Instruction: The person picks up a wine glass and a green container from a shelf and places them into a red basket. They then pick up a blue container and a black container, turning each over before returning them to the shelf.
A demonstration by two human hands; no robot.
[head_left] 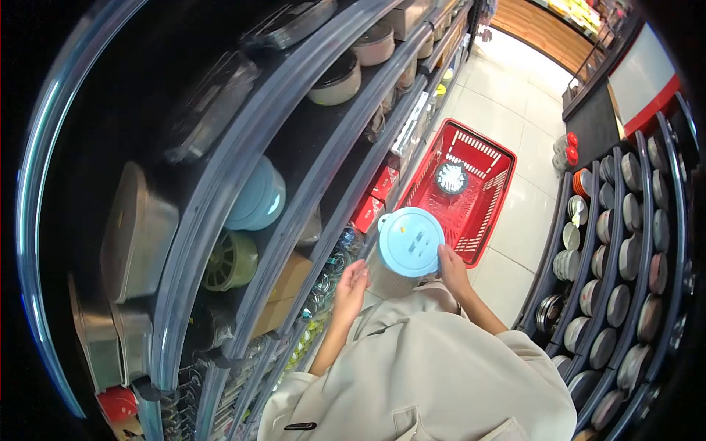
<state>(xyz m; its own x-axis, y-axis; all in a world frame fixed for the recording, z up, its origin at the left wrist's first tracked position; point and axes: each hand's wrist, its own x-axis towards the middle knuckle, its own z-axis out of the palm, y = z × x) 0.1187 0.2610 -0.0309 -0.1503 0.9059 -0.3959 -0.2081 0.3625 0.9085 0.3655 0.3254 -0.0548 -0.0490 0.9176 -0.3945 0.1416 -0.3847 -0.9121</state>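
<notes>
My right hand grips the right edge of a light blue, round lidded container, with the lid facing up toward me. The container is held over the near left corner of a red shopping basket standing on the floor. Just left of the container, my left hand is raised with its fingers apart, holding nothing. Inside the basket lies a round, shiny item with a white ribbed-looking top and dark rim. A similar light blue container sits on the shelf to my left.
Shelves on the left hold black-lidded tubs, a green container and a cardboard box. Racks of plates and bowls line the right. Pale floor tiles run between them. Red-topped jars stand farther off.
</notes>
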